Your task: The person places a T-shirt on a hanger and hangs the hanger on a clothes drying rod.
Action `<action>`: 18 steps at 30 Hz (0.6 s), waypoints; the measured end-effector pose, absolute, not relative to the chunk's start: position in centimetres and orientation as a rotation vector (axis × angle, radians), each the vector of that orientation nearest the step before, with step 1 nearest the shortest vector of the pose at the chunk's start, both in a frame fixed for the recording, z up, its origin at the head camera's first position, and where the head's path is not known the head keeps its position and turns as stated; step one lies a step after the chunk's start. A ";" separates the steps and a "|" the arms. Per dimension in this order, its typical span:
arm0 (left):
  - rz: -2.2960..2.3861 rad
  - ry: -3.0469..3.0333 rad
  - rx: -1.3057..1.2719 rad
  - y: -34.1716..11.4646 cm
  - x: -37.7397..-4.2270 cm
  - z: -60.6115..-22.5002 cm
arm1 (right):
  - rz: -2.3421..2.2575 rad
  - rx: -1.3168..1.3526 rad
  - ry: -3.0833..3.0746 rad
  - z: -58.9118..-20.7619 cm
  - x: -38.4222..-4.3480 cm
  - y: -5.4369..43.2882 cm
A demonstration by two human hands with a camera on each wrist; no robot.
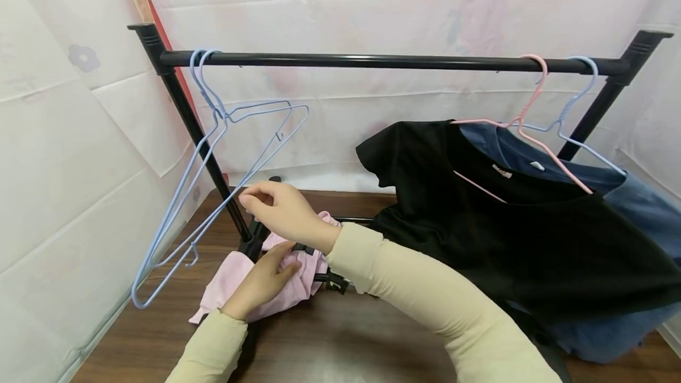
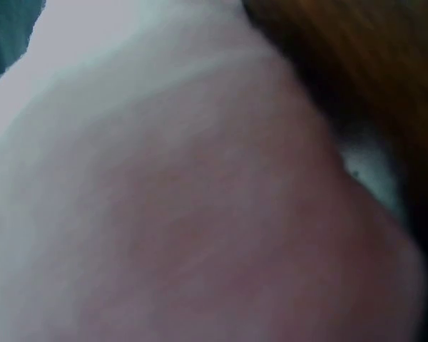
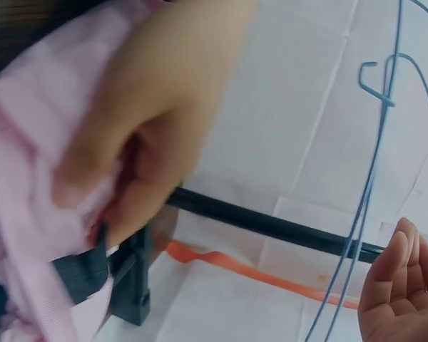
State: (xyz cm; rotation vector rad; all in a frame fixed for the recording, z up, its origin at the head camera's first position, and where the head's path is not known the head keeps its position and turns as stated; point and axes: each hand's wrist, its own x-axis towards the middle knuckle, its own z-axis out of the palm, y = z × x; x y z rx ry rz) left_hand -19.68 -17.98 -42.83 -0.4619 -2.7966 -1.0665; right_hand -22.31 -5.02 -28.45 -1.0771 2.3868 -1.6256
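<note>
A pink cloth garment (image 1: 234, 276) lies bunched over the low part of the black rack. My left hand (image 1: 268, 279) grips it between thumb and fingers; in the right wrist view the same hand is blurred against the pink folds (image 3: 36, 128). Above it, my right hand (image 1: 287, 208) is raised with loosely curled fingers and holds nothing, beside two blue wire hangers (image 1: 175, 211). These hangers hang from the rack's top bar (image 1: 346, 61) at its left end. Blurred skin (image 2: 200, 185) fills most of the left wrist view.
At the right end of the bar, a black T-shirt (image 1: 532, 247) hangs on a pink hanger (image 1: 532, 99) in front of a blue T-shirt (image 1: 646, 205) on a blue hanger (image 1: 574, 99). White sheets (image 1: 340, 16) surround the wooden floor (image 1: 372, 341).
</note>
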 end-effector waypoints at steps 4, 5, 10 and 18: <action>-1.057 -2.775 -0.486 -18.0 -19.8 -43.0 | -1.656 -1.079 2.323 -27.6 -22.4 -6.4; -1.064 -2.769 -0.493 -18.1 -19.8 -43.1 | -1.668 -1.079 2.296 -27.5 -22.4 -6.7; -1.104 -2.746 -0.529 -18.1 -19.9 -43.1 | -1.742 -1.032 2.170 -27.1 -22.5 -8.1; -1.034 -2.735 -0.537 -18.1 -20.0 -43.3 | -1.862 -0.927 2.000 -27.0 -22.0 -9.7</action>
